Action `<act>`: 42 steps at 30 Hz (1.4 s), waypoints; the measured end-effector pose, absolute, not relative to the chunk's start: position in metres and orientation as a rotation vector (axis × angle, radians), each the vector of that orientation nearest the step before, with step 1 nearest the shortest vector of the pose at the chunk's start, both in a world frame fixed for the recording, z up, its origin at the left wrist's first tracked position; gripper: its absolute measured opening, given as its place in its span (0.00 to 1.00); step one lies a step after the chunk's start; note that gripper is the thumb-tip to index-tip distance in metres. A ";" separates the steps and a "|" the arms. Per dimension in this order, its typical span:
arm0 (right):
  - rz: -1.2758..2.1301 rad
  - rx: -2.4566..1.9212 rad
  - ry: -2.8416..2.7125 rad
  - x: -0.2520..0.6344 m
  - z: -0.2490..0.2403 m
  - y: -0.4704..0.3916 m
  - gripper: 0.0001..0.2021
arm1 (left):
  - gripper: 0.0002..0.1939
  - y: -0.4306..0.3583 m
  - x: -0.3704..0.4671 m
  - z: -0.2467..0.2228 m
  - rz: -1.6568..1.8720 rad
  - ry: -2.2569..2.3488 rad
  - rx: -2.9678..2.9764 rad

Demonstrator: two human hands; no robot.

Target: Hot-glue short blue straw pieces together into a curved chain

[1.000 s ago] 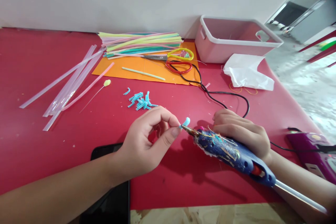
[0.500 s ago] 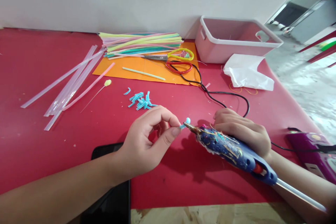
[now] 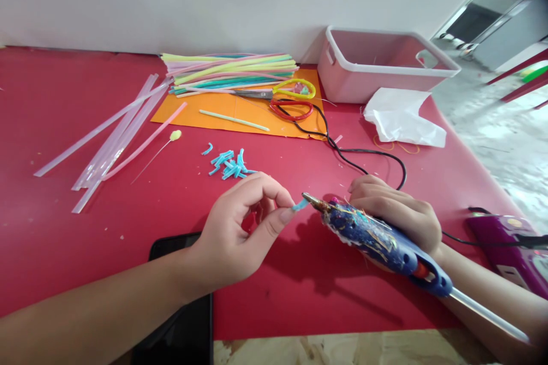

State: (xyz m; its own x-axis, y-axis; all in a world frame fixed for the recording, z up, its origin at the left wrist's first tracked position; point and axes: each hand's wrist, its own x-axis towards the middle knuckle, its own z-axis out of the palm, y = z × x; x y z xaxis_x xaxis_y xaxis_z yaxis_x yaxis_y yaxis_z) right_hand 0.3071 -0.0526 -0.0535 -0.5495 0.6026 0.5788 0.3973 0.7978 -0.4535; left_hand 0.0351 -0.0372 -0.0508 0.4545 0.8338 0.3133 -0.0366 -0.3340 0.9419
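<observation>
My left hand (image 3: pixel 240 228) pinches a small blue straw piece (image 3: pixel 300 205) between thumb and forefinger, a little above the red table (image 3: pixel 64 228). My right hand (image 3: pixel 396 214) grips a blue glue gun (image 3: pixel 377 236) smeared with old glue. Its metal nozzle (image 3: pixel 310 201) points left and sits just right of the straw piece. A clear glue stick (image 3: pixel 488 316) pokes out of the gun's back end. A heap of cut blue straw bits (image 3: pixel 229 163) lies beyond my left hand.
Long clear glue sticks (image 3: pixel 107 137) lie at the left. Coloured straws (image 3: pixel 231 71), scissors (image 3: pixel 278 91) and orange paper (image 3: pixel 240 111) are at the back. A pink tub (image 3: pixel 385 63), white plastic (image 3: pixel 402 117), a black cord (image 3: pixel 363 154), a purple device (image 3: pixel 509 251) and a dark phone (image 3: pixel 184 308) are nearby.
The glue gun's nozzle has drawn slightly back to the right from the blue straw piece. My left hand has stayed nearly still.
</observation>
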 end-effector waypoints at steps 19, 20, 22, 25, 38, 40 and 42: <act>0.312 -0.675 -2.262 0.306 -0.048 -0.051 0.05 | 0.04 -0.037 0.037 -0.051 1.031 0.774 1.603; 0.320 -0.679 -2.270 0.305 -0.048 -0.051 0.05 | 0.05 -0.037 0.037 -0.051 1.032 0.769 1.606; 0.332 -0.698 -2.250 0.304 -0.050 -0.052 0.05 | 0.04 -0.037 0.036 -0.051 1.040 0.756 1.618; 0.331 -0.733 -2.200 0.302 -0.054 -0.054 0.06 | 0.04 -0.037 0.036 -0.051 1.053 0.737 1.638; 0.336 -0.755 -2.187 0.303 -0.056 -0.055 0.05 | 0.03 -0.036 0.035 -0.051 1.063 0.721 1.664; 0.341 -0.754 -2.186 0.303 -0.057 -0.056 0.05 | 0.03 -0.036 0.035 -0.051 1.067 0.716 1.666; 0.337 -0.756 -2.183 0.303 -0.058 -0.056 0.06 | 0.03 -0.036 0.035 -0.051 1.070 0.712 1.671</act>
